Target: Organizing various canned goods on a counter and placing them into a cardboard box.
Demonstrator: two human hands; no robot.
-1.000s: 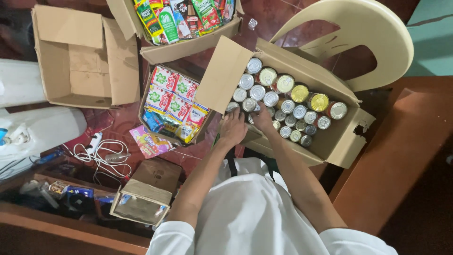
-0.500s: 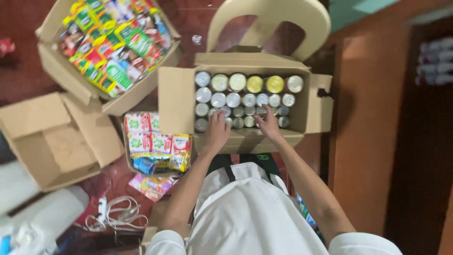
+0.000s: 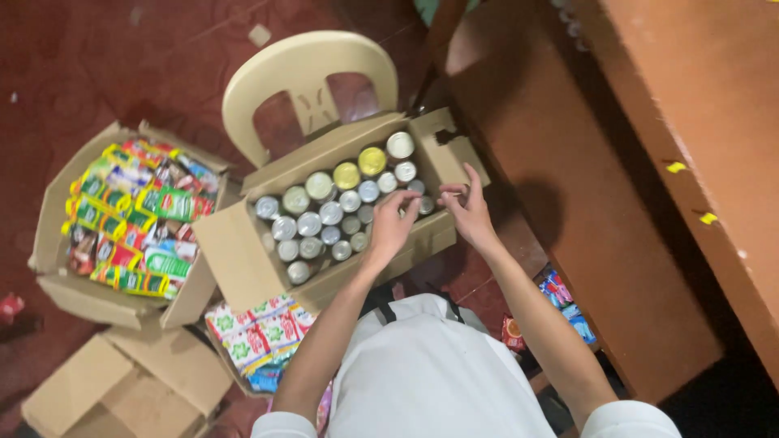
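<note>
Dark red floor (image 3: 122, 49), dim light; a brown wooden cabinet (image 3: 584, 203) fills the right side. A cream plastic chair (image 3: 308, 73) stands at the far middle and carries an open cardboard box (image 3: 243, 259) packed with upright cans (image 3: 324, 212), mostly silver lids, two yellowish ones in the far row.

Change from half a second ago: the view has swung, so the box now sits tilted in frame and the cabinet is much closer on the right. Both hands have shifted from the near edge of the box toward its right end. I judge the work is now at the last cans in that corner.

Left hand (image 3: 392, 227): fingers curled, tips down among the small cans at the near right of the box; whether they pinch one is hidden.

Right hand (image 3: 466, 212): fingers half spread, tips close to the left hand over the box's right corner; nothing clearly held.

Left of the chair, a second open box (image 3: 57, 276) holds bright green, red and yellow sachets (image 3: 134, 215). More sachet strips (image 3: 260, 337) lie on the floor near the person's left elbow. An empty box (image 3: 114, 393) sits at near left.
</note>
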